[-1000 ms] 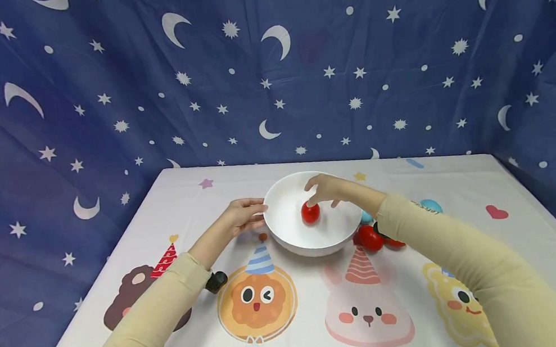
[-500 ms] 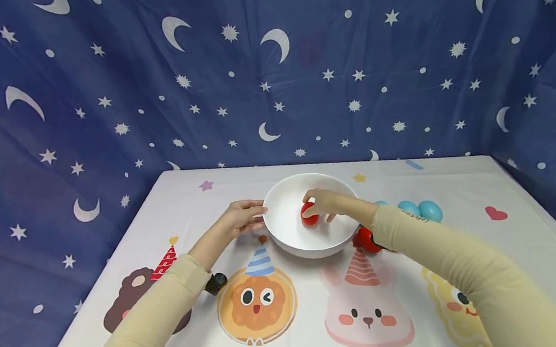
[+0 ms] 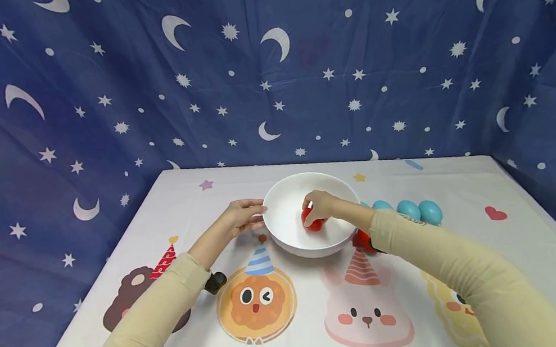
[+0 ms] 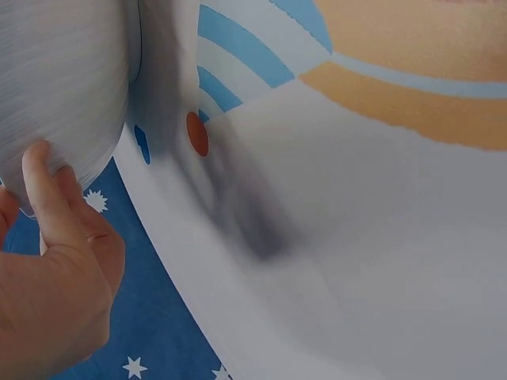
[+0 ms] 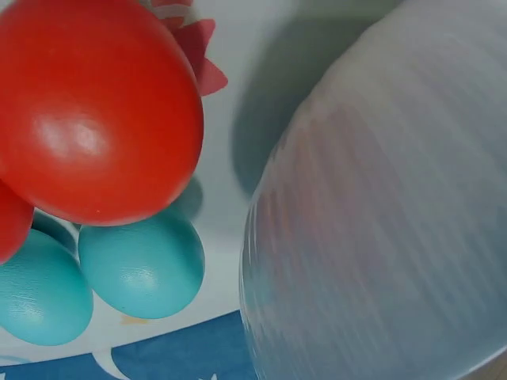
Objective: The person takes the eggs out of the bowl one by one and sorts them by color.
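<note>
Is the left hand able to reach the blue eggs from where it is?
Probably not easily: the left hand grips the far side of the white bowl, which, with the right arm, lies between it and the blue eggs.

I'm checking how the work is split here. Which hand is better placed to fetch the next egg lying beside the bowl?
The right hand, probably. It is inside the white bowl on a red egg, and the other eggs lie on that side. The left hand holds the bowl's opposite rim.
</note>
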{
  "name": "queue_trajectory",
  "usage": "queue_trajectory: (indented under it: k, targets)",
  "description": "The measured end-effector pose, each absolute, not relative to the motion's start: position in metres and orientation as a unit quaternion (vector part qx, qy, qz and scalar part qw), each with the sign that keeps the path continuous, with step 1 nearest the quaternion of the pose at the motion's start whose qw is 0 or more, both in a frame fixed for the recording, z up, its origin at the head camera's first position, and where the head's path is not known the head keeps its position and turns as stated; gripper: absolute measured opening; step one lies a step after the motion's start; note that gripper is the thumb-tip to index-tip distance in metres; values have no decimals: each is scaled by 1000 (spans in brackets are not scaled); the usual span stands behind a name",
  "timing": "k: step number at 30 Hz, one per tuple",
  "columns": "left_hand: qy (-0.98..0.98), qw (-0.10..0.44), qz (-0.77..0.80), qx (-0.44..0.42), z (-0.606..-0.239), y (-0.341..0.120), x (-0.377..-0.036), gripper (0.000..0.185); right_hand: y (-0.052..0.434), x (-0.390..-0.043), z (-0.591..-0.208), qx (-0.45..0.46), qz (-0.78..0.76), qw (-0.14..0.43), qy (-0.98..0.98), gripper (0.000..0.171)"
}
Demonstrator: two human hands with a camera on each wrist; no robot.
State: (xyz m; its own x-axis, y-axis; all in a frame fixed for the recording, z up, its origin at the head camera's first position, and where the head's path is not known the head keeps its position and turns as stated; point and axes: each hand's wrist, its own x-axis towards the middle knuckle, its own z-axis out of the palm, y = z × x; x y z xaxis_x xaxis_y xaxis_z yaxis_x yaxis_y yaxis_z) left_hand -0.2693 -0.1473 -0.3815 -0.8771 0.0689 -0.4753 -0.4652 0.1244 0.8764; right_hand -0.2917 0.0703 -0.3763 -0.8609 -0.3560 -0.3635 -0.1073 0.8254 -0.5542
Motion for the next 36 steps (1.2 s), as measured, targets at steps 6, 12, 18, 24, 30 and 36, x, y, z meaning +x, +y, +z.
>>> queue_trajectory:
  k: [6, 12, 18, 24, 30, 36]
  targets:
    - [717, 209, 651, -139, -378, -147, -270, 43, 70, -290, -373, -132, -272, 232, 925, 37]
    - [718, 204, 651, -138, -379, -147, -271, 43, 68, -288, -369, -128, -297, 219, 921, 37]
    - [715, 210, 652, -139, -381, -147, -270, 44, 71, -287, -369, -111, -332, 229, 908, 39]
    - [717, 204, 652, -139, -378, -145, -269, 44, 76, -286, -365, -132, -352, 211, 902, 41]
    - [722, 205, 645, -145, -379, -145, -269, 44, 78, -280, -361, -135, -374, 203, 895, 42]
    - [716, 206, 651, -146, -380, -146, -270, 45, 82, -276, -354, -148, -383, 191, 891, 43]
